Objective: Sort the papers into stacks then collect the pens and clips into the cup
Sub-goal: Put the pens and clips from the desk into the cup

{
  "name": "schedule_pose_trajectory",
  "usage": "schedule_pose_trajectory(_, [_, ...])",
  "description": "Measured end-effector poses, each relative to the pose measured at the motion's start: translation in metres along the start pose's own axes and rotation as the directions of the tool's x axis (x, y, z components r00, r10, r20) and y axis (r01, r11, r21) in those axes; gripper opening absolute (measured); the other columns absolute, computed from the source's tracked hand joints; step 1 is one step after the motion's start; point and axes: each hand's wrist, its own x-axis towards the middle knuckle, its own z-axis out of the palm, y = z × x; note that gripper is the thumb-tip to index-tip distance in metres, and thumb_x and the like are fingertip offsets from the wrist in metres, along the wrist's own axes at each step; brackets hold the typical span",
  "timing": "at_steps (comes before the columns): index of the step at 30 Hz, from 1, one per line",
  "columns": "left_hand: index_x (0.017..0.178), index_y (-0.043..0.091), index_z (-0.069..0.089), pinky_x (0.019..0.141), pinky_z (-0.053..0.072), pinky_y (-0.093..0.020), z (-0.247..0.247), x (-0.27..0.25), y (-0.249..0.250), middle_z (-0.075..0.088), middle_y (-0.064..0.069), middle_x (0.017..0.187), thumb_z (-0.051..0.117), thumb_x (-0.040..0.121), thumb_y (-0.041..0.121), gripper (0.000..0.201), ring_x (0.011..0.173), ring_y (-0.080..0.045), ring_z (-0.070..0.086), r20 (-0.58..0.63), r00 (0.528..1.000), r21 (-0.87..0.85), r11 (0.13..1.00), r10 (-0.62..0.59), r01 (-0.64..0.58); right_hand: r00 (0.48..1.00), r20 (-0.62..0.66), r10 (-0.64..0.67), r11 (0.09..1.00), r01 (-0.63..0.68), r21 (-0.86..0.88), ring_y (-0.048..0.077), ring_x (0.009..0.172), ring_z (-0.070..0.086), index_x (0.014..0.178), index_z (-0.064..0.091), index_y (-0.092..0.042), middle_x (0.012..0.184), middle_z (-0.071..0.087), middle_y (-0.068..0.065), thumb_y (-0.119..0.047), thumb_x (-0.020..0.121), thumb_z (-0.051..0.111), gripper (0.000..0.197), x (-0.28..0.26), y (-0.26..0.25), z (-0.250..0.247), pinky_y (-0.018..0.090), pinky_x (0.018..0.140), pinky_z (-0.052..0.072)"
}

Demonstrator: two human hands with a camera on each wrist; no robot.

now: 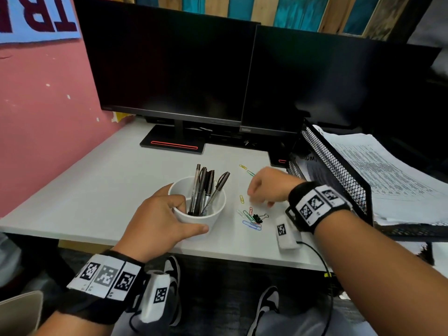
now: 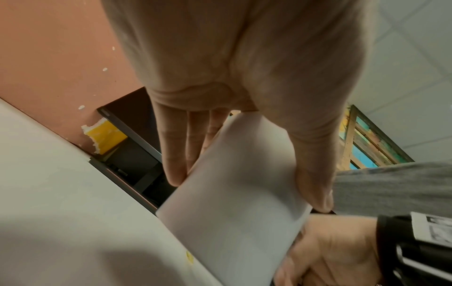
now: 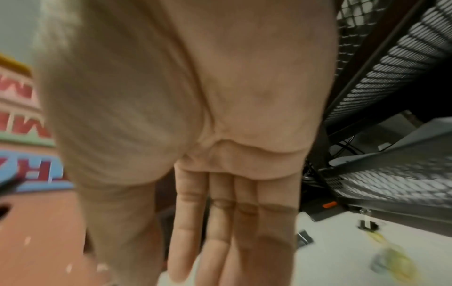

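My left hand (image 1: 162, 214) grips the white cup (image 1: 202, 220) near the desk's front edge, thumb on the near wall and fingers round the far left side. Several dark pens (image 1: 206, 187) stand in it. The left wrist view shows the cup (image 2: 232, 193) between my thumb and fingers. My right hand (image 1: 266, 187) hovers just right of the cup, fingers pointing down over loose paper clips. Its fingers (image 3: 220, 232) look straight and empty. A yellow clip (image 1: 241, 198) lies under the fingertips. Coloured clips (image 1: 251, 223) and a black binder clip (image 1: 259, 217) lie nearer. Printed papers (image 1: 388, 170) lie stacked on the mesh tray (image 1: 339, 170).
Two dark monitors (image 1: 169, 69) stand at the back, with a stand base (image 1: 173, 143) on the white desk (image 1: 97, 190). More clips (image 1: 247, 169) lie behind my right hand. A pink wall bounds the left. The mesh tray crowds the right.
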Motion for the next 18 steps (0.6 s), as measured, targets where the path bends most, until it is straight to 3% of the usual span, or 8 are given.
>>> schedule_pose_trajectory(2, [0.056, 0.021, 0.051, 0.071, 0.042, -0.02, 0.001, 0.0, -0.001, 0.064, 0.017, 0.102, 0.099, 0.052, 0.04, 0.052, 0.097, -0.001, 0.064, 0.004, 1.0, -0.004, 1.0, 0.003, -0.003, 0.998, 0.043, 0.045, 0.992, -0.039, -0.124, 0.012, 0.062, 0.067, 0.096, 0.075, -0.019, 0.083, 0.074, -0.004, -0.019, 0.083, 0.08, 0.014, 0.0, 0.001, 0.015, 0.024, 0.063, 0.057])
schedule_pose_trajectory(6, [0.055, 0.022, 0.05, 0.069, 0.043, -0.023, 0.0, -0.001, -0.001, 0.064, 0.016, 0.099, 0.099, 0.053, 0.041, 0.053, 0.095, -0.001, 0.063, 0.011, 1.0, 0.001, 1.0, 0.001, -0.001, 0.995, -0.085, 0.057, 0.972, -0.074, -0.224, 0.026, 0.092, 0.074, 0.107, 0.07, -0.004, 0.105, 0.073, 0.01, -0.027, 0.089, 0.073, 0.03, 0.01, 0.001, 0.032, 0.038, 0.086, 0.061])
schedule_pose_trajectory(12, [0.054, 0.021, 0.047, 0.062, 0.037, -0.016, -0.005, -0.001, -0.002, 0.061, 0.019, 0.092, 0.1, 0.054, 0.038, 0.056, 0.086, 0.003, 0.06, -0.008, 1.0, 0.002, 1.0, -0.013, 0.013, 0.989, -0.107, 0.101, 0.961, -0.125, -0.247, 0.028, 0.098, 0.072, 0.11, 0.069, -0.007, 0.112, 0.072, 0.011, -0.006, 0.085, 0.069, 0.025, 0.024, 0.0, 0.046, 0.038, 0.084, 0.064])
schedule_pose_trajectory(14, [0.053, 0.022, 0.047, 0.062, 0.036, -0.014, -0.005, -0.002, -0.001, 0.061, 0.017, 0.091, 0.1, 0.054, 0.038, 0.055, 0.085, 0.002, 0.06, -0.009, 1.0, 0.008, 1.0, -0.017, 0.017, 0.989, -0.093, 0.114, 0.969, -0.132, -0.208, 0.028, 0.098, 0.072, 0.112, 0.072, -0.006, 0.111, 0.073, 0.012, -0.007, 0.084, 0.069, 0.029, 0.028, 0.001, 0.045, 0.038, 0.085, 0.063])
schedule_pose_trajectory(16, [0.054, 0.02, 0.047, 0.063, 0.037, -0.016, -0.006, -0.003, -0.001, 0.062, 0.016, 0.093, 0.1, 0.054, 0.039, 0.056, 0.087, 0.002, 0.061, -0.011, 1.0, 0.012, 1.0, -0.021, 0.021, 0.989, -0.06, 0.135, 0.984, -0.141, -0.112, 0.024, 0.086, 0.069, 0.107, 0.074, -0.009, 0.106, 0.075, 0.011, -0.012, 0.084, 0.069, 0.023, 0.029, 0.003, 0.043, 0.032, 0.077, 0.06])
schedule_pose_trajectory(18, [0.054, 0.018, 0.047, 0.063, 0.038, -0.017, -0.006, -0.004, -0.001, 0.062, 0.016, 0.095, 0.1, 0.054, 0.039, 0.057, 0.088, 0.002, 0.061, -0.01, 1.0, 0.013, 1.0, -0.025, 0.025, 0.98, -0.033, 0.195, 0.976, -0.19, 0.104, 0.024, 0.07, 0.065, 0.096, 0.071, -0.009, 0.092, 0.074, 0.014, -0.007, 0.088, 0.062, 0.012, 0.029, 0.008, 0.042, 0.026, 0.063, 0.054])
